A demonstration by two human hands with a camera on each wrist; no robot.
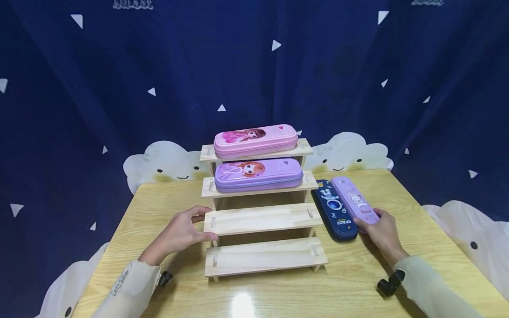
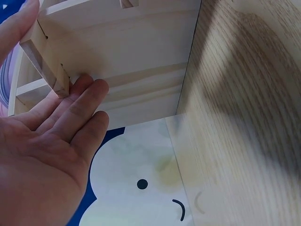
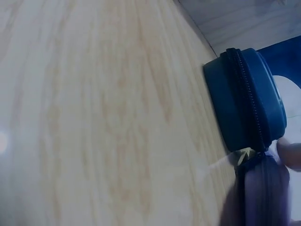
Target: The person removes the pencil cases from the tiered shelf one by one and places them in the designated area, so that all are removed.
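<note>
My left hand (image 1: pixel 180 232) holds the left end of the second board from the bottom of a stepped wooden rack (image 1: pixel 262 219). In the left wrist view its fingers (image 2: pixel 77 113) lie around that board's end, the thumb on the other side. On the right, my right hand (image 1: pixel 383 232) grips the near end of a lavender pencil case (image 1: pixel 351 196) with a white cartoon figure. This case lies close against a navy pencil case (image 1: pixel 336 212) printed with an astronaut. In the right wrist view the lavender case (image 3: pixel 268 193) and thumb (image 3: pixel 289 154) show only at the edge.
A pink pencil case (image 1: pixel 254 141) lies on the rack's top board and a purple one (image 1: pixel 258 176) on the board below it; both show a cartoon girl. The rack stands on a wood-grain table (image 1: pixel 167 198). Behind hangs a dark blue curtain (image 1: pixel 179 57) with white triangles.
</note>
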